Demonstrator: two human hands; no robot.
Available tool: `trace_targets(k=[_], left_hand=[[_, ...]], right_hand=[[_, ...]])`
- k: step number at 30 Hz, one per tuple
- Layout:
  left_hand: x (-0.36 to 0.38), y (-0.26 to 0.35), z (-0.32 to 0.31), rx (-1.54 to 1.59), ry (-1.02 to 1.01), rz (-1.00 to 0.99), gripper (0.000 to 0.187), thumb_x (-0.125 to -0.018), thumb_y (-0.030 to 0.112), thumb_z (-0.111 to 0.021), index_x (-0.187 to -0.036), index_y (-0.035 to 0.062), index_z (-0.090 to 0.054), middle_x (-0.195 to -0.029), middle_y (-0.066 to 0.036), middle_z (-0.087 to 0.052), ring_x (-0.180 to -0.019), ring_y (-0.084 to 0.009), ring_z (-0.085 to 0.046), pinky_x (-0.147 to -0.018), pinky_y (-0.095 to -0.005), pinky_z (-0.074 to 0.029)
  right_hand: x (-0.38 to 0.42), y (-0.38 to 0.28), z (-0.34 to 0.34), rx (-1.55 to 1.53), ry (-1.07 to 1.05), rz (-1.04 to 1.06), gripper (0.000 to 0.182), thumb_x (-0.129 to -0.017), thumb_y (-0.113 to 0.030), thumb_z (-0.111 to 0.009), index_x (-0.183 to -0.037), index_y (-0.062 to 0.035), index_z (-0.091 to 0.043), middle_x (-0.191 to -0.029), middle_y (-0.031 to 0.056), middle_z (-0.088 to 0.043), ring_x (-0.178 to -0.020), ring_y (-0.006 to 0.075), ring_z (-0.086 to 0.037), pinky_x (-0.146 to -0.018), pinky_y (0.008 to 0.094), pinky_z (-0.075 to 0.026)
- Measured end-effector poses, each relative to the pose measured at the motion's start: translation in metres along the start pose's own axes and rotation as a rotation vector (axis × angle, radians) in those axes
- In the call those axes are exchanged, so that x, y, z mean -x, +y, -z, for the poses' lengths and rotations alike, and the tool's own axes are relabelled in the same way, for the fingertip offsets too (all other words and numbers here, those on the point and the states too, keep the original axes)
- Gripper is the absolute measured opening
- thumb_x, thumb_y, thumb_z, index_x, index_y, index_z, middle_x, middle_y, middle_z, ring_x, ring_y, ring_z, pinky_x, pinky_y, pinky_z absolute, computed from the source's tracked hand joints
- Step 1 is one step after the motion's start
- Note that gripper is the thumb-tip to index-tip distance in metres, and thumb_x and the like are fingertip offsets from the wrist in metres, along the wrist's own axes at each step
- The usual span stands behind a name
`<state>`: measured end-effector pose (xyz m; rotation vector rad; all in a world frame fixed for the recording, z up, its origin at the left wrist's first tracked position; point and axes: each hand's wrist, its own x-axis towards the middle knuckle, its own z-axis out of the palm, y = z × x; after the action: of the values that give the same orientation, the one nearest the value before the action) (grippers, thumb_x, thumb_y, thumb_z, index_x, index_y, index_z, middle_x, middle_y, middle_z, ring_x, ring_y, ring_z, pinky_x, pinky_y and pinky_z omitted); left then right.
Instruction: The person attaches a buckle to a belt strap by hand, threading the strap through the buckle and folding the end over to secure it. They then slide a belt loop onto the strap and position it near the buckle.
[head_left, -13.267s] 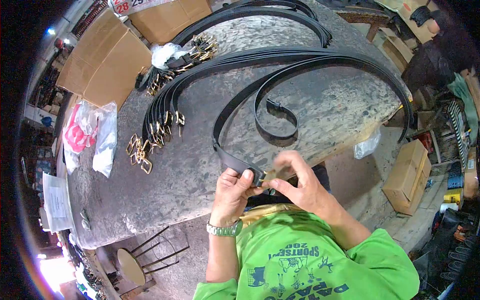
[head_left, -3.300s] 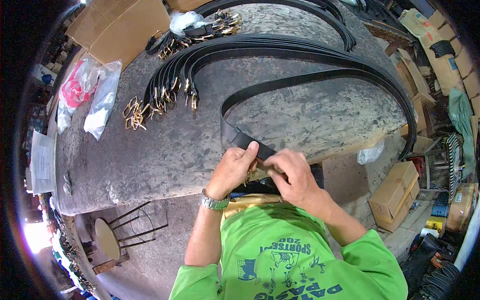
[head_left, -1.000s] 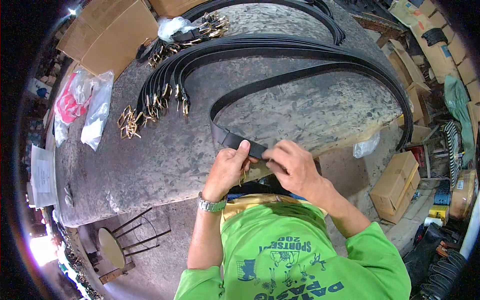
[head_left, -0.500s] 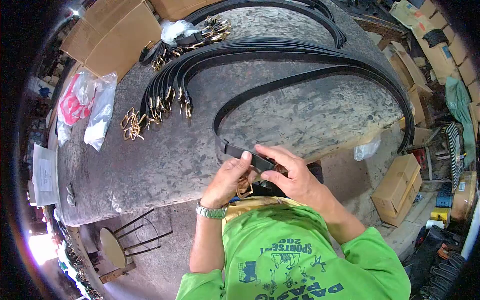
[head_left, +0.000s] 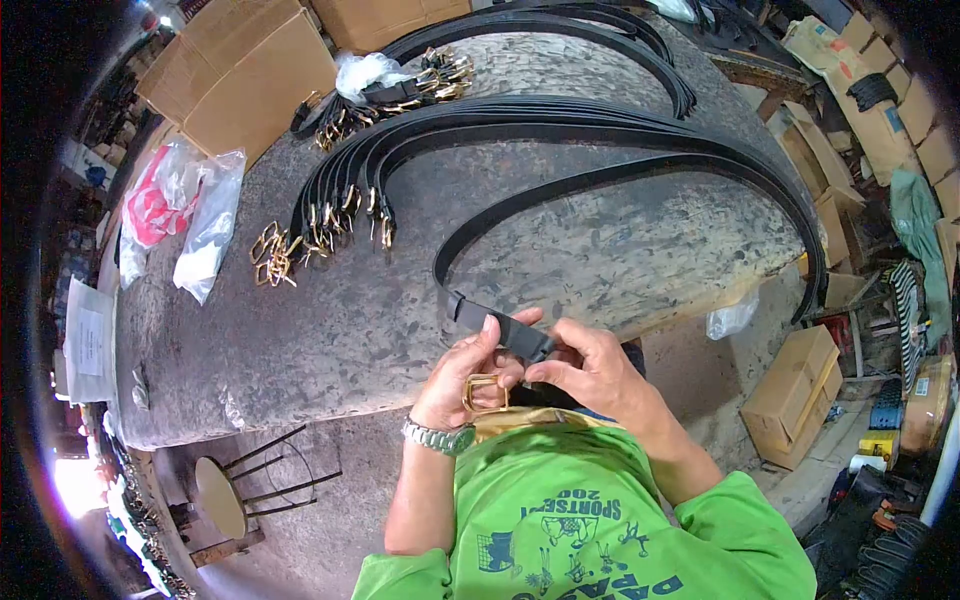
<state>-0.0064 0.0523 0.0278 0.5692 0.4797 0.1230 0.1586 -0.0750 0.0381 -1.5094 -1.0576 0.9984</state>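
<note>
Left hand (head_left: pixel 462 375) pinches belt (head_left: pixel 500 333) end plus brass buckle (head_left: pixel 483 392) at table (head_left: pixel 330 330) edge. Right hand (head_left: pixel 590 372) fingers closed on strap. Strap looks limp, light; best gripped near buckle.

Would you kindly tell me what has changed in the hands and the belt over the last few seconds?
The brass buckle, hidden under the fingers a second ago, now hangs in plain view below the belt end. Both the left hand and the right hand have lifted that end slightly off the table edge. Both keep hold of it; the buckled belts and loose buckles lie unmoved.
</note>
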Motion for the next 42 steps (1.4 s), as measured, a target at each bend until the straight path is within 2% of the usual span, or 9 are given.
trace_targets(k=[2, 3, 4, 7, 19, 28, 33, 37, 42], left_hand=[[0.001, 0.003, -0.003, -0.092, 0.083, -0.085, 0.066, -0.104, 0.049, -0.044, -0.145, -0.0027, -0.042, -0.067, 0.003, -0.052, -0.043, -0.0005, -0.032, -0.039, -0.0184, -0.023], [0.005, 0.008, -0.015, -0.150, 0.217, -0.115, 0.058, -0.104, 0.049, -0.046, -0.116, -0.0051, -0.063, -0.062, 0.004, -0.050, -0.044, -0.0019, -0.033, -0.041, -0.0205, -0.024], [0.005, 0.006, -0.010, -0.148, 0.219, -0.117, 0.058, -0.104, 0.049, -0.046, -0.116, -0.0051, -0.063, -0.062, 0.004, -0.050, -0.044, -0.0019, -0.033, -0.041, -0.0205, -0.024], [0.007, 0.004, -0.007, -0.449, 0.326, -0.137, 0.060, -0.101, 0.048, -0.053, -0.057, 0.0075, -0.052, -0.050, 0.004, -0.043, -0.041, -0.0044, -0.034, -0.040, -0.0235, -0.021], [-0.004, -0.021, -0.020, -0.438, 0.342, -0.077, 0.047, -0.097, 0.041, -0.064, -0.066, 0.0067, -0.060, -0.052, 0.005, -0.048, -0.041, -0.0041, -0.037, -0.041, -0.0225, -0.026], [-0.009, -0.024, -0.015, -0.267, 0.416, -0.122, 0.043, -0.100, 0.034, -0.061, -0.066, 0.0066, -0.060, -0.052, 0.000, -0.054, -0.038, -0.0063, -0.039, -0.038, -0.0234, -0.027], [-0.012, -0.024, -0.015, -0.227, 0.419, -0.130, 0.039, -0.100, 0.032, -0.061, -0.071, 0.0069, -0.059, -0.057, -0.003, -0.057, -0.039, -0.0059, -0.039, -0.037, -0.0230, -0.027], [-0.014, -0.027, -0.010, -0.242, 0.387, -0.095, 0.036, -0.101, 0.031, -0.059, -0.073, 0.0077, -0.057, -0.058, -0.003, -0.057, -0.039, -0.0056, -0.039, -0.037, -0.0225, -0.027], [-0.014, -0.025, -0.005, -0.041, 0.367, -0.229, 0.048, -0.101, 0.043, -0.056, -0.067, 0.0081, -0.054, -0.049, 0.005, -0.042, -0.039, -0.0044, -0.032, -0.039, -0.0224, -0.022]], right_hand=[[0.002, 0.010, 0.003, 0.063, 0.015, 0.010, 0.034, -0.083, -0.027, -0.080, -0.089, 0.0003, -0.061, -0.067, 0.0015, -0.054, -0.060, 0.0096, -0.044, -0.055, 0.0292, -0.039], [0.003, 0.014, 0.003, 0.123, 0.028, 0.018, 0.033, -0.085, -0.027, -0.078, -0.083, 0.0006, -0.061, -0.063, 0.0007, -0.052, -0.059, 0.0091, -0.043, -0.053, 0.0291, -0.038], [0.005, 0.016, 0.005, 0.124, 0.025, 0.018, 0.033, -0.085, -0.027, -0.078, -0.083, 0.0006, -0.061, -0.063, 0.0007, -0.052, -0.059, 0.0091, -0.043, -0.053, 0.0291, -0.038], [0.008, 0.017, 0.007, 0.047, 0.042, -0.117, 0.027, -0.088, -0.018, -0.074, -0.075, -0.0012, -0.058, -0.062, -0.0045, -0.046, -0.062, 0.0036, -0.042, -0.053, 0.0255, -0.032], [0.000, 0.035, -0.004, -0.095, 0.068, -0.056, 0.030, -0.095, -0.022, -0.066, -0.075, -0.0009, -0.057, -0.061, -0.0044, -0.043, -0.060, 0.0050, -0.038, -0.051, 0.0287, -0.033], [0.006, 0.026, -0.002, -0.102, 0.195, -0.153, 0.021, -0.097, -0.022, -0.063, -0.090, -0.0028, -0.062, -0.068, 0.0050, -0.050, -0.065, 0.0104, -0.050, -0.060, 0.0281, -0.042], [0.009, 0.002, -0.007, 0.517, 0.331, 0.420, 0.015, -0.078, -0.009, -0.073, -0.090, -0.0056, -0.065, -0.101, 0.0119, -0.059, -0.092, 0.0322, -0.060, -0.075, 0.0399, -0.048], [0.006, 0.016, -0.008, 0.630, 0.269, 0.529, 0.019, -0.072, -0.006, -0.074, -0.088, -0.0075, -0.065, -0.105, 0.0093, -0.056, -0.103, 0.0319, -0.056, -0.087, 0.0456, -0.043], [0.022, 0.005, -0.010, 0.523, 0.209, 0.469, 0.022, -0.075, -0.012, -0.076, -0.093, -0.0063, -0.064, -0.104, 0.0105, -0.058, -0.099, 0.0328, -0.058, -0.085, 0.0439, -0.045]])
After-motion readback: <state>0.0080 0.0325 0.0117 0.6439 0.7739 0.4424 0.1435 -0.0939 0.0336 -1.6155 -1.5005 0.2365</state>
